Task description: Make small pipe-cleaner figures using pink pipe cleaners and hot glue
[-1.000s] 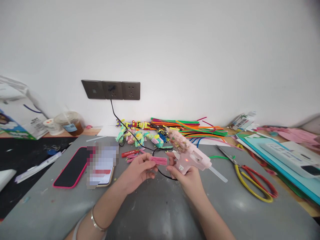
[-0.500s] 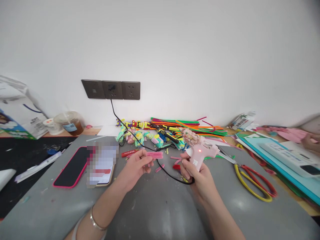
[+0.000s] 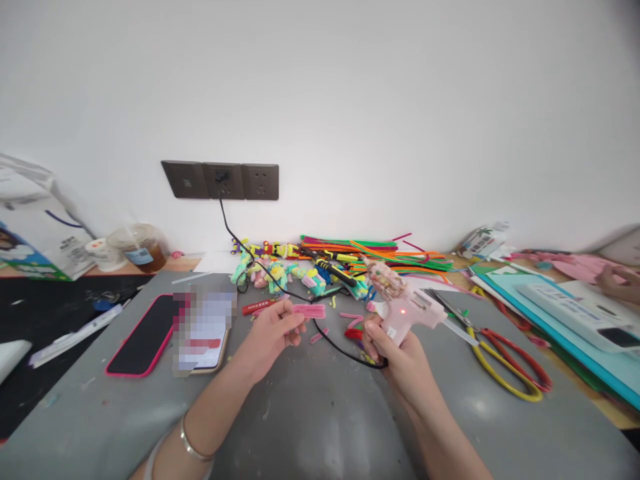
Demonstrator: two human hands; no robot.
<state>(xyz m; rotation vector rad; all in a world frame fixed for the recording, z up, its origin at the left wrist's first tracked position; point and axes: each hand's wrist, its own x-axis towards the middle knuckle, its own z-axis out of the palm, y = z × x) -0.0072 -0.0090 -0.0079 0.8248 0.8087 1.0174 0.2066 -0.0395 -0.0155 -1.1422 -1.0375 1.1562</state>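
Observation:
Between its thumb and fingers my left hand [image 3: 280,328] pinches a pink fuzzy bundle [image 3: 311,311], which points right. My right hand [image 3: 390,343] is wrapped round the grip of a pale pink glue gun [image 3: 406,310] with a red light lit. The gun's nozzle end tilts up and left, and a clear glue stick [image 3: 460,331] sticks out of its back. Its black cord [image 3: 345,352] runs behind the left fingers to the wall socket [image 3: 223,180]. Short pink pieces [image 3: 319,335] lie on the grey mat [image 3: 310,420] between the hands.
Two phones [image 3: 145,337] lie at left, a drink cup [image 3: 143,250] behind them. Colourful fuzzy figures [image 3: 277,277], pliers [image 3: 337,272] and fuzzy stems [image 3: 415,259] line the wall. Scissors [image 3: 515,373] are at right, near blue folders [image 3: 565,347]. Another person's hand [image 3: 620,283] shows at the right edge.
My right hand has tilted the glue gun, and its body and glue stick have shifted slightly right and down. My left hand and the pink bundle have stayed nearly still.

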